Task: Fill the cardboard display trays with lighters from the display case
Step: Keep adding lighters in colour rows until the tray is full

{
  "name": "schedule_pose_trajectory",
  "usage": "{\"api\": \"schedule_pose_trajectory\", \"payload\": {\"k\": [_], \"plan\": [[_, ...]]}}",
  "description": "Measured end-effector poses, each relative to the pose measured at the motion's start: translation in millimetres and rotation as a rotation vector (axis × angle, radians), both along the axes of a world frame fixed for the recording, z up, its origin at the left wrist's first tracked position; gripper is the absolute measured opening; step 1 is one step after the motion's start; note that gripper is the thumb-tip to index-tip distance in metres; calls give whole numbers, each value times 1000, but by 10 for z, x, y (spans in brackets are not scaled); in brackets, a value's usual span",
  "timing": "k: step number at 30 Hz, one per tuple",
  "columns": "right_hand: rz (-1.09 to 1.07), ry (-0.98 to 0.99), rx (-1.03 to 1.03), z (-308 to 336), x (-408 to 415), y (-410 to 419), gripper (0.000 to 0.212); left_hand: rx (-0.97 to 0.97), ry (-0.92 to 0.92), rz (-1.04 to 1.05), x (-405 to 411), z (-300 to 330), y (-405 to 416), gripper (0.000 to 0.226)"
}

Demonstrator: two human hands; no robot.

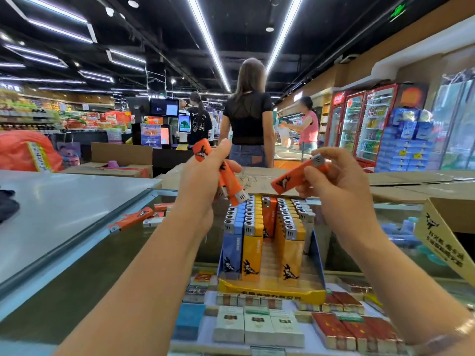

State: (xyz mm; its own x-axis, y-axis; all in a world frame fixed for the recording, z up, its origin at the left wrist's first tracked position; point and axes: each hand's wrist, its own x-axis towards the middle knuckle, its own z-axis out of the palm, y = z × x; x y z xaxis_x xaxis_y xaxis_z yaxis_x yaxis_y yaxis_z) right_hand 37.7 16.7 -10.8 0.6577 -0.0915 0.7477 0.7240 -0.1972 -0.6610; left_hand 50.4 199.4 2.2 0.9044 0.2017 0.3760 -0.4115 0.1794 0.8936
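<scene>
A cardboard display tray (pixel 270 291) with a yellow front lip stands on the glass counter, holding rows of upright blue, yellow and orange lighters (pixel 253 250); its middle row is mostly empty. Above the tray's far left, my left hand (pixel 203 181) grips a bundle of orange lighters (pixel 228 181), metal caps pointing down. Above the far right, my right hand (pixel 334 183) pinches a single orange lighter (pixel 298 176) held nearly level, cap to the right. Several loose orange lighters (pixel 133 218) lie on the glass at the left.
Cigarette packs (pixel 257 327) show under the glass below the tray. A second cardboard tray (pixel 442 235) stands at the right edge. Cardboard boxes (pixel 411 183) lie beyond the counter, a grey counter top (pixel 51 201) at the left. A person (pixel 249 119) stands beyond with their back turned.
</scene>
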Motion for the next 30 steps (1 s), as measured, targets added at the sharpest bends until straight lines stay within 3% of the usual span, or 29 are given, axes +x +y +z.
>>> {"api": "schedule_pose_trajectory", "payload": {"k": [3, 7, 11, 22, 30], "plan": [[-41, 28, -135, -23, 73, 39, 33, -47, 71, -15, 76, -40, 19, 26], [-193, 27, -399, 51, 174, 68, 20, -182, 155, -34, 146, -92, 63, 24], [-246, 61, -494, 168, 243, 113, 21, -271, 203, -57, 182, -104, 95, 25], [-284, 183, -957, 367, 284, 189, 25, -348, 266, -110, 184, -104, 70, 25], [-345, 242, -1066, 172, 305, 354, 14, -324, 259, -146, 180, -97, 61, 29]]}}
